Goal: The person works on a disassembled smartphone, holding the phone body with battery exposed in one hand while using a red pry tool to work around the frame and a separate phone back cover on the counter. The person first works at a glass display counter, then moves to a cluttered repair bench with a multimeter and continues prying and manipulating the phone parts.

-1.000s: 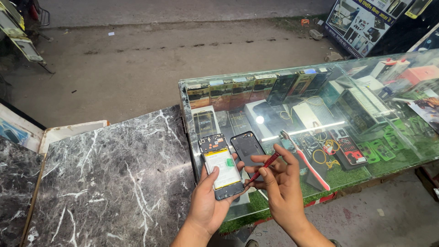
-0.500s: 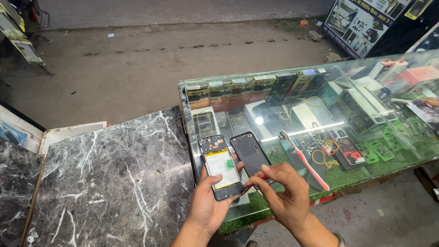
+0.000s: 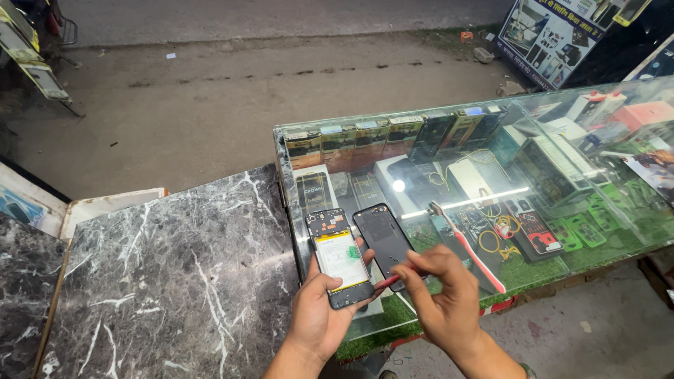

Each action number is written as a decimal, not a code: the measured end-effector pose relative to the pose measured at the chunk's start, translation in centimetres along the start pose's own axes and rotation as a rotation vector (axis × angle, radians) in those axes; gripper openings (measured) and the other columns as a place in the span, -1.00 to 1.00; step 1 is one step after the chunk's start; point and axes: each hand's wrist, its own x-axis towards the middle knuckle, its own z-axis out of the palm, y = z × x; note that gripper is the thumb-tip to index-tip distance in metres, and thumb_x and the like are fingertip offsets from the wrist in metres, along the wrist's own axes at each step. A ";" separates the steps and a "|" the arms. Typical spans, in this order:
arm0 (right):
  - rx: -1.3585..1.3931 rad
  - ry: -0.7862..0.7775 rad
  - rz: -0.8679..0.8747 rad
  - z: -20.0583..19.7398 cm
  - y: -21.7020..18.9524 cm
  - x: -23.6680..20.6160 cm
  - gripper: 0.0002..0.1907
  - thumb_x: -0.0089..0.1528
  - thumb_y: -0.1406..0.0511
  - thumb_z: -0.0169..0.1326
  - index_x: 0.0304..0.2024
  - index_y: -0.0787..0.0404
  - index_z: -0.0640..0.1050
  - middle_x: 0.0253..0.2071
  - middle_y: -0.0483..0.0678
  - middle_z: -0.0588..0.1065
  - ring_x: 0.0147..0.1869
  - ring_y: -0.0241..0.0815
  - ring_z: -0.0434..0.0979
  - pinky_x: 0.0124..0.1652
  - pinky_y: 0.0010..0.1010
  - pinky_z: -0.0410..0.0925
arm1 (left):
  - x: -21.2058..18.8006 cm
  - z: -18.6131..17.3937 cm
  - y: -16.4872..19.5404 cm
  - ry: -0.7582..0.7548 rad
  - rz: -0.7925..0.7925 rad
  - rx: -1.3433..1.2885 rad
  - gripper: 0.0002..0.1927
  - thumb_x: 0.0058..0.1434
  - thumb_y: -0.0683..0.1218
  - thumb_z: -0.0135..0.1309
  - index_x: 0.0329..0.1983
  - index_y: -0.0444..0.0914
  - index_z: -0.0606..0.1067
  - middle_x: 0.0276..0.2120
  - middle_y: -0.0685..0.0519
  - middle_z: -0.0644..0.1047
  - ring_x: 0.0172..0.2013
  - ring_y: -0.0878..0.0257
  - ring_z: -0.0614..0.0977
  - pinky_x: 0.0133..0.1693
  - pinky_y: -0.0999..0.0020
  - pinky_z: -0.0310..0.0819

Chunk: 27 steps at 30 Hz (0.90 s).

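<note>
My left hand holds an opened smartphone by its lower end, back side up, with the pale battery and circuit board showing. My right hand grips a thin red tool whose tip points at the phone's lower right edge. The phone's black back cover lies flat on the glass counter top just right of the phone, partly under my right fingers.
A red-and-white toothbrush lies on the glass right of the cover. Inside the glass case are boxed phones, chargers and cables. A dark marble slab adjoins the case on the left. Beyond lies a bare concrete ground.
My right hand has shifted lower and turned, bringing the red tool from above the back cover down toward the phone's bottom edge. The left hand and phone stay nearly still.
</note>
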 end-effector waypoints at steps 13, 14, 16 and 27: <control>0.243 -0.109 0.036 -0.3 0.0 0.0 -0.71 0.32 0.50 0.01 0.10 0.38 0.42 0.07 0.13 0.53 0.09 -0.16 0.59 0.01 -0.43 0.48 | 0.2 0.2 0.1 0.033 -0.008 0.002 -0.19 0.01 -0.27 -0.30 0.43 -0.07 0.15 0.31 -0.12 0.36 0.28 -0.04 0.44 0.14 -0.37 0.45; 0.138 -0.076 0.003 -0.3 -0.1 0.1 -0.74 0.31 0.49 0.06 0.06 0.36 0.45 -0.04 0.07 0.57 -0.02 -0.20 0.62 -0.06 -0.46 0.48 | 0.2 0.2 0.1 0.032 -0.010 0.013 -0.18 0.01 -0.27 -0.30 0.43 -0.06 0.15 0.31 -0.12 0.36 0.28 -0.04 0.44 0.14 -0.37 0.45; -0.065 -0.008 -0.065 -0.3 -0.3 0.4 -0.79 0.29 0.47 0.18 -0.03 0.31 0.51 -0.24 -0.06 0.66 -0.22 -0.28 0.67 -0.20 -0.50 0.48 | 0.2 0.2 0.1 0.031 -0.008 -0.004 -0.18 0.00 -0.27 -0.30 0.43 -0.05 0.15 0.31 -0.10 0.36 0.27 -0.02 0.44 0.13 -0.37 0.44; -0.057 0.046 -0.059 0.7 -0.5 -0.1 -0.61 0.16 0.46 0.31 -0.01 0.33 0.46 -0.14 0.07 0.53 -0.14 -0.20 0.62 -0.15 -0.45 0.53 | 0.1 -0.4 0.2 0.010 -0.014 -0.043 -0.21 0.01 -0.26 -0.30 0.42 -0.11 0.17 0.32 -0.11 0.37 0.29 -0.03 0.43 0.13 -0.32 0.45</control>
